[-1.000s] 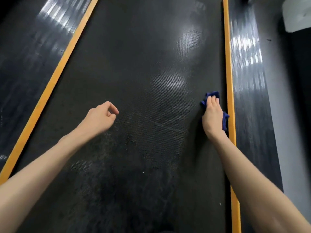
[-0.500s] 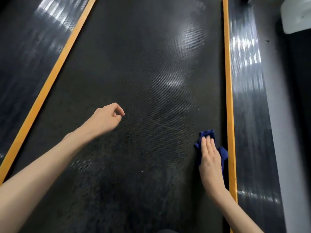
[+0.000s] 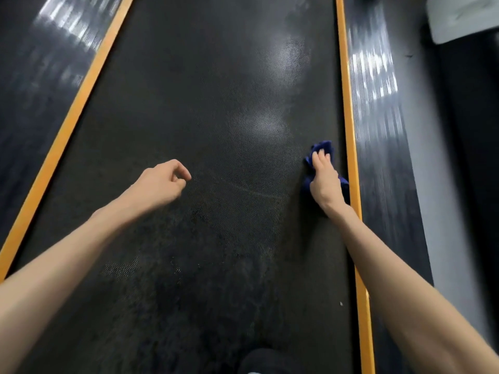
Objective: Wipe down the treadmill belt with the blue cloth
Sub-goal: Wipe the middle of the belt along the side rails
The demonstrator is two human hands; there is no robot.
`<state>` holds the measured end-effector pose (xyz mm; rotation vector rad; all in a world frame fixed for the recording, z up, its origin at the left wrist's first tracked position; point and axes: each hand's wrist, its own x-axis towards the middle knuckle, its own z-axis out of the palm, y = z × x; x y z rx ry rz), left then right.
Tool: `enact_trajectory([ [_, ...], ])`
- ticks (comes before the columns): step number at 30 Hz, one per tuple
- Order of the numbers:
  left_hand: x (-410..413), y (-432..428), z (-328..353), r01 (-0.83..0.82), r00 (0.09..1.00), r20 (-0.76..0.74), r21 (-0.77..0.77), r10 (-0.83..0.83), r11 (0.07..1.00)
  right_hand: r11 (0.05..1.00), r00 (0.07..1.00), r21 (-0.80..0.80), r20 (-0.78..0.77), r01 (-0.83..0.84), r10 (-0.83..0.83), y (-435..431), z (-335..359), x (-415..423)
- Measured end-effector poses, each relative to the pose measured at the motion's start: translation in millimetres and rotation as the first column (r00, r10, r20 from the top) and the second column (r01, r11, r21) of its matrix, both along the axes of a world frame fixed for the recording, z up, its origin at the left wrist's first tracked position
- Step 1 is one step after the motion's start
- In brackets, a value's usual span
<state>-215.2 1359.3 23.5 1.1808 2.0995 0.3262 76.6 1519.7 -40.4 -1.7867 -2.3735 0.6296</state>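
Head view, looking down along the treadmill belt [image 3: 216,103], dark and finely dotted, with pale glare patches toward the far end and dull smears plus a thin light streak near the middle.

Right hand [image 3: 325,182] laid palm down on the blue cloth [image 3: 322,147], fingers [image 3: 321,157] stretched flat and together, pressing rather than clutching; cloth bunched under the palm, showing past the fingertips and on both sides of the hand. Cloth down on the belt at its right margin, just beside the right orange edge strip [image 3: 348,103], whether touching it not clear.

Left hand [image 3: 159,184] out over the middle-left of the belt, well apart from the cloth, fingers curled loosely inward, thumb tip near the forefinger, nothing held. Contact with the belt impossible to tell.

Left orange edge strip [image 3: 81,103] running diagonally up the left side. Glossy ribbed black side rails [image 3: 378,117] outside both strips, catching bright reflections. Grey floor [image 3: 421,157] beyond the right rail, a pale object cut off at the top right corner. Something dark, unclear, at the bottom edge between the forearms.
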Motion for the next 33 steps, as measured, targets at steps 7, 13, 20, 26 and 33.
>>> enact_trajectory([
  [7,-6,-1,0,-0.022,1.000,-0.007,0.016,0.022,1.000,0.834,0.833,0.006,-0.053,-0.551,0.551,-133,-10,23],
  [13,-4,1,-3,0.010,1.000,-0.017,-0.022,-0.011,1.000,0.836,0.838,0.069,-0.011,-0.544,0.546,-72,-15,27],
  [20,7,6,0,0.028,1.000,0.012,-0.004,-0.028,1.000,0.987,0.992,0.115,0.056,0.110,-0.117,31,-5,-1],
  [26,11,11,0,0.031,0.999,0.020,0.011,-0.031,0.999,0.991,0.988,0.132,0.156,-0.005,-0.015,-70,-12,32],
  [33,15,17,-7,0.040,0.998,0.045,0.020,-0.041,0.999,0.992,0.988,0.113,0.138,0.059,-0.074,9,-18,16],
])
